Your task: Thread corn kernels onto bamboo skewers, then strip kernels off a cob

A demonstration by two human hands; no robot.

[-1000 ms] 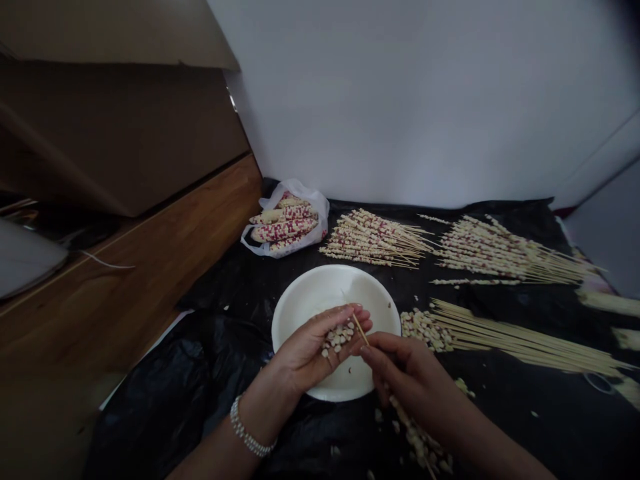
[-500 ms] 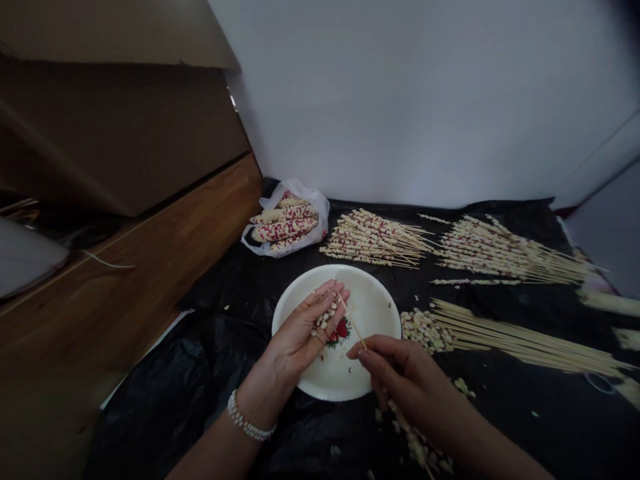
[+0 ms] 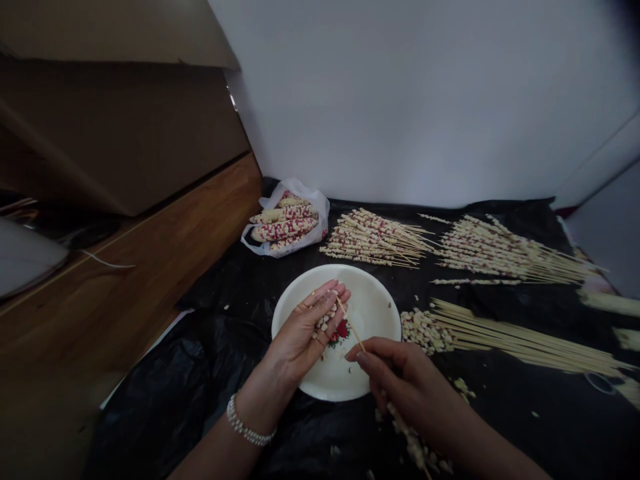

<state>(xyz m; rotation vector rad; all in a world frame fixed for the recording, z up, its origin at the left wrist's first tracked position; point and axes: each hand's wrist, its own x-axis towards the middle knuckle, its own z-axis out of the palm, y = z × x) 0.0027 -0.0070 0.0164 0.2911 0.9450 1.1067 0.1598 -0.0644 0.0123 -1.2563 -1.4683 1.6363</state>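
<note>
My left hand (image 3: 305, 333) is cupped palm-up over a white basin (image 3: 380, 300), closed around loose corn kernels (image 3: 326, 319). A bead bracelet circles that wrist. Between the thumb and fingers of my right hand (image 3: 400, 367) is a thin wooden skewer (image 3: 353, 325), slanting up and left. Its tip meets the left fingertips; whether a kernel sits on the tip is too small to tell. Below my right hand lies a stretch of kernels threaded on a stick (image 3: 415, 443), partly hidden by the hand. Red flowers are printed on the basin's bottom.
Corn cobs (image 3: 285, 230) fill a plastic bag (image 3: 320, 200) behind the basin. Two piles of threaded skewers (image 3: 370, 237) lie at the back. To the right are a heap of loose kernels (image 3: 425, 330) and bare skewers (image 3: 520, 337) on black plastic sheeting (image 3: 525, 413). Cardboard (image 3: 125, 133) stands at left.
Both hands stay almost in place over the basin. The skewer tip and left fingers have shifted very slightly; the kernels remain in the left palm.
</note>
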